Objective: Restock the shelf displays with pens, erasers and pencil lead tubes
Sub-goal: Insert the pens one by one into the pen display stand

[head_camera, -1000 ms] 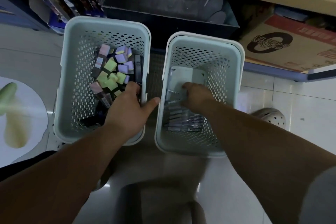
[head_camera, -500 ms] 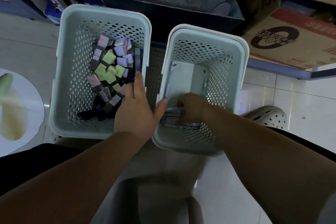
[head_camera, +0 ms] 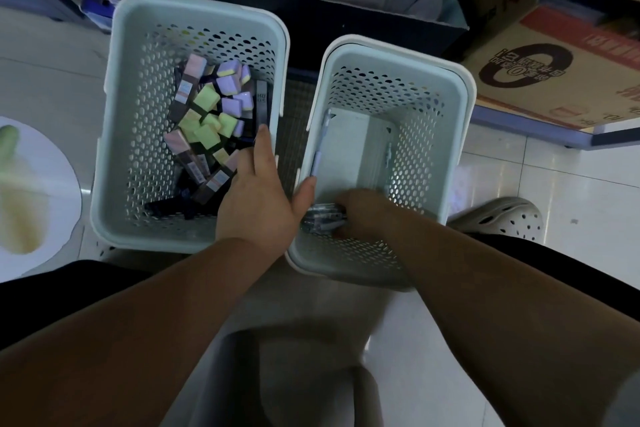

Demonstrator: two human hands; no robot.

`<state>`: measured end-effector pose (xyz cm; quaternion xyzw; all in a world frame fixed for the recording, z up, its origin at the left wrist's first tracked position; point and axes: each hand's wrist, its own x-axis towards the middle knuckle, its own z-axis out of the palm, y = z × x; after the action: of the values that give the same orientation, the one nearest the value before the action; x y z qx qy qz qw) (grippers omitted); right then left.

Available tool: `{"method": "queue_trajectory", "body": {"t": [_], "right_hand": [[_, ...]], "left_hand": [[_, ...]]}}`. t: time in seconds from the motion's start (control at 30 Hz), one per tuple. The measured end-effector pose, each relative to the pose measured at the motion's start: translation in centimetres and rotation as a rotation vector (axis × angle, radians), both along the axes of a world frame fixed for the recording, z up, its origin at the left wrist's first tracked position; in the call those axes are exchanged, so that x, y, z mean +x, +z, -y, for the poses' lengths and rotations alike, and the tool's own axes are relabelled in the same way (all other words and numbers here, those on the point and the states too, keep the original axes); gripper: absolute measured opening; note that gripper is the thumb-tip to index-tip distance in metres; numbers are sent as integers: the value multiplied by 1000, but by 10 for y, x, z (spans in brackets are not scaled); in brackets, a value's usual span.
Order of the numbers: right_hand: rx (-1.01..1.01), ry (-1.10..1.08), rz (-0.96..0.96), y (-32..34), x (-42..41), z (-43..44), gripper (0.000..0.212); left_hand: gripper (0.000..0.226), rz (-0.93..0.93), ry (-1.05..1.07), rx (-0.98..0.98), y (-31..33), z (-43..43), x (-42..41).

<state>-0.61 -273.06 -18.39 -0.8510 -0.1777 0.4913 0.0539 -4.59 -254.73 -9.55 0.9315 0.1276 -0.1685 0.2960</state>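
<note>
Two perforated baskets stand side by side.

Risks:
- The right basket (head_camera: 465,87) looks light and nearly empty, so a sideways pull on its contents could shift or tip it.
- The left hand (head_camera: 256,208) reaches into the left basket (head_camera: 194,7) with its index finger straight and its thumb spread wide to the right basket's rim. It braces little and may slip.
- The right hand (head_camera: 363,215) curls its fingers around the pen bundle (head_camera: 322,218) at the near end of the right basket. A loose hold could let pens slide out.
- A loose pen (head_camera: 319,149) against that basket's left wall could be missed.

The erasers (head_camera: 207,114) lie heaped in the left basket.

Hidden or unclear:
- The left hand's lower fingers.
- The right fingertips under the bundle.
- The pen count.
- The dark items (head_camera: 173,208) near the erasers, so lead tubes cannot be confirmed.
</note>
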Motion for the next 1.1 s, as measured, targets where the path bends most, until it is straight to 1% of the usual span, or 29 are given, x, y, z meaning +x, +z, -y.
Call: {"method": "queue_trajectory", "body": {"t": [0.17,0.33,0.47,0.6,0.73,0.8,0.93,1.1], "right_hand": [[-4,-26,-69,-1,3,-3,43],[-22,-19,-146,2,8,-5,49],[2,-17,-182,6,11,-3,47],[0,-22,-215,6,8,-6,51],[8,-85,-233,6,7,-5,50],[25,-106,-243,8,9,-4,46],[47,-133,-281,10,9,-5,30],[91,-198,-324,23,14,-5,19]], "left_hand": [[91,4,-1,7,0,0,1],[91,0,-10,28,0,1,1],[91,12,-16,25,-2,0,0],[91,13,-8,29,-1,1,0],[90,11,9,28,-1,1,-1],[90,15,12,23,-1,1,-1],[91,10,14,35,-2,2,-1],[91,0,4,46,-1,2,0]]}}
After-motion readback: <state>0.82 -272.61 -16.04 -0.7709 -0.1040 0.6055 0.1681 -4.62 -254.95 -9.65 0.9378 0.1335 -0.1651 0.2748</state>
